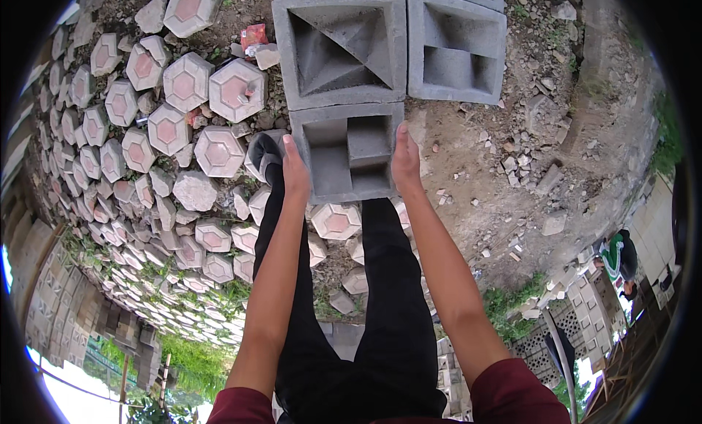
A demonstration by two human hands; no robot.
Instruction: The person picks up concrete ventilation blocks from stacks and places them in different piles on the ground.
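Between my two hands is a grey concrete ventilation block, square, with stepped recesses in its face. My left hand presses flat against its left side, and my right hand grips its right side, thumb toward the top edge. The block's far edge meets a larger-looking concrete block with a diagonal ridge inside. To the right of that one lies another block with stepped recesses. Whether the held block rests on the ground or hangs just above it, I cannot tell. My fingertips underneath are partly hidden.
Many hexagonal pavers with pink centres cover the ground on the left. Bare soil with broken rubble lies to the right. A red wrapper sits near the far blocks. Another person is at the far right, near stacked blocks.
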